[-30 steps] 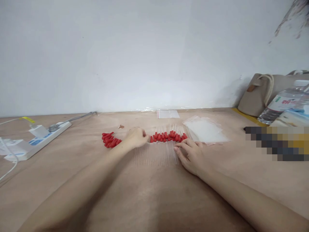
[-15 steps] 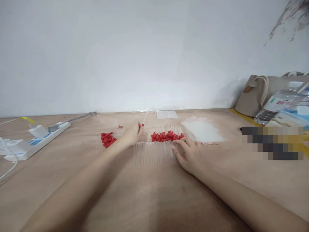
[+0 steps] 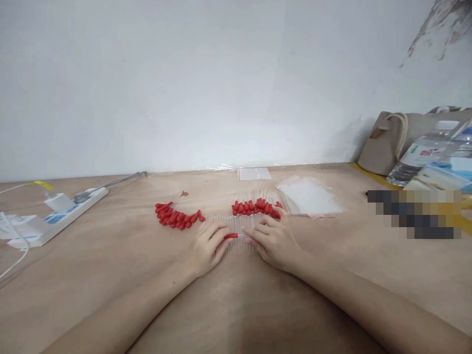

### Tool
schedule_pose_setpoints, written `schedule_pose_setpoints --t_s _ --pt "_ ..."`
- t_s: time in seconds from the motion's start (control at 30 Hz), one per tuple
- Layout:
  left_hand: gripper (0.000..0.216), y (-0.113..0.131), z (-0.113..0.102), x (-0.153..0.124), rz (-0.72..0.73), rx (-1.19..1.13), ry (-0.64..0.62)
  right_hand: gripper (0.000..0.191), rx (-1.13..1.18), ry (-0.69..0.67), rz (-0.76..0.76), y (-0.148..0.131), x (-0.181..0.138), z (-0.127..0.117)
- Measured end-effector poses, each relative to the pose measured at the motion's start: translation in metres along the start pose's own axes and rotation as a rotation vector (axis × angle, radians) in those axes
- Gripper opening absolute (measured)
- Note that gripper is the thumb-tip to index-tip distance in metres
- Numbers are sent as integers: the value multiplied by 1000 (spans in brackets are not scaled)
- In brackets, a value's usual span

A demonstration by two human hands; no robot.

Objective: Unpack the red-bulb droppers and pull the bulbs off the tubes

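My left hand (image 3: 208, 246) is closed around a red rubber bulb (image 3: 231, 236), whose open end points right. Thumb and fingers of my right hand (image 3: 275, 241) pinch a clear thin tube (image 3: 241, 236) that meets the bulb's end. Both hands hover just over a row of clear dropper tubes (image 3: 228, 221) lying side by side, partly covered by my fingers. Behind my right hand lie several droppers with red bulbs (image 3: 250, 207), their clear tubes pointing to the wall. A curved heap of loose red bulbs (image 3: 177, 219) lies beyond my left hand.
Clear plastic bags (image 3: 309, 196) are stacked at right of the droppers, and a small zip bag (image 3: 254, 173) lies by the wall. A power strip (image 3: 73, 214) with cables is on the left. At far right stand a bag (image 3: 376, 147) and a water bottle (image 3: 420, 157).
My left hand has come back toward me from near the wall, where it held a dropper with a red bulb. My right hand now pinches a tube against the bulb in my left.
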State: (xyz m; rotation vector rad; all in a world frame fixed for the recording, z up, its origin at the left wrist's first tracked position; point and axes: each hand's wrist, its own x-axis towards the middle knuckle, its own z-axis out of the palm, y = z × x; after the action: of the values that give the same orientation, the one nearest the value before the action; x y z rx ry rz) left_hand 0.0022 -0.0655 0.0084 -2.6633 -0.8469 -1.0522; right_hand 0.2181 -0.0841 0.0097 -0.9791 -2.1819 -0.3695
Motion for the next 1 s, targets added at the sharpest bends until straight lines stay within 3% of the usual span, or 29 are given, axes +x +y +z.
schedule_pose_setpoints --t_s 0.23,0.33,0.57,0.83,1.0 --pt "9 8 -2 6 73 6 -75 28 316 -175 109 -9 3 -3" --pt "19 12 -3 7 93 62 -96 32 352 -152 67 -11 3 -2" --pt "33 16 -4 12 -81 -65 -208 17 56 101 -164 -5 -1 2" --pt "42 16 -12 19 -171 -172 -373 7 -284 314 -384 -2 0 -13" --pt "45 18 -21 23 -249 -279 -451 10 -400 353 -448 -2 -4 -19"
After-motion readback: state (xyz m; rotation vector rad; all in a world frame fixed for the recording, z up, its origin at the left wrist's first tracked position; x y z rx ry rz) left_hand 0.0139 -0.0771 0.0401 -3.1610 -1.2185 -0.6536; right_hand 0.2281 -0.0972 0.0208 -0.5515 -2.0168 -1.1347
